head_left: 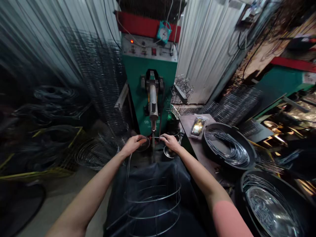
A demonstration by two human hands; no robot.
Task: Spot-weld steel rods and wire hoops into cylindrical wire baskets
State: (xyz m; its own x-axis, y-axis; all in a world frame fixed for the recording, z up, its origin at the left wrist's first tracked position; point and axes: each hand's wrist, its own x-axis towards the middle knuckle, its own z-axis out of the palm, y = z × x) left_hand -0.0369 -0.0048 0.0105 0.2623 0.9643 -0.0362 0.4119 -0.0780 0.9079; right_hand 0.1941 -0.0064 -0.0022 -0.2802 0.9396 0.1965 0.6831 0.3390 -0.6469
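Observation:
My left hand [134, 144] is closed on a wire frame [155, 198], its fingers at the far end by the welding machine. Across from it, my right hand [170, 142] pinches the same end, where a thin wire spans between both hands. The frame has several round wire rings and long side wires, and lies over a dark apron [192, 204] on my lap. Just above the spanning wire is the copper-coloured tip [153, 126] of the spot welder [133, 70]; whether they touch I cannot tell.
Wire rings fill two black pans [206, 144] [238, 194] on the right, the nearer with a metal bowl [271, 207]. A phone [197, 126] lies on the side table [186, 121]. Stacked wire rings [98, 72] rise at left beside a yellow-edged crate [64, 169]. A small teal clock [164, 32] hangs on the welder.

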